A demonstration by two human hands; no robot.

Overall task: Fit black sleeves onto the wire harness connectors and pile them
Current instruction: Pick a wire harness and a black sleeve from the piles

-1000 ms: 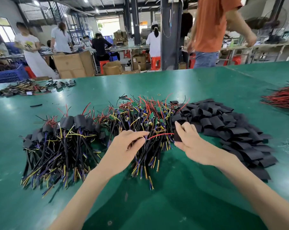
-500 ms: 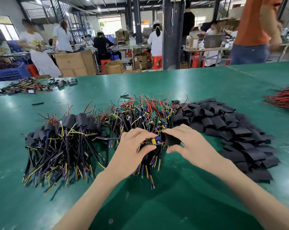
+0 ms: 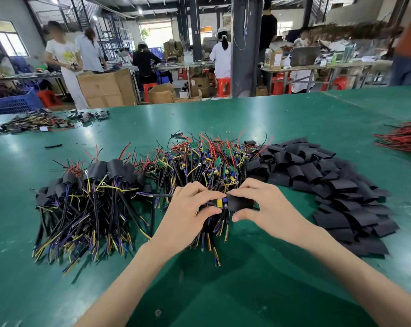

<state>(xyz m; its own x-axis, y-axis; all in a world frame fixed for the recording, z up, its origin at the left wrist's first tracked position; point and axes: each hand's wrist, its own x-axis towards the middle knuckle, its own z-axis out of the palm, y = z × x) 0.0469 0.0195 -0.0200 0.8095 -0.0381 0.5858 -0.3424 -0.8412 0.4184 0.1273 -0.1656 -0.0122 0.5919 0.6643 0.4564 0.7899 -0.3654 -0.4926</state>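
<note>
Head view: I see the left hand pinching a wire harness connector, small, yellow and blue, with curled fingers. The right hand pinches a flat black sleeve touching it. Both are over the middle wire pile, between the sleeved pile and the loose sleeve pile.

Over the near edge of the bare harness pile, the left hand pinches one harness by its connector. The right hand pinches a black sleeve, its open end touching that connector. Left of the pile lie sleeved harnesses. Right of it, touching, is a heap of loose sleeves. Far right of it are red wires, all on the green table.
</note>
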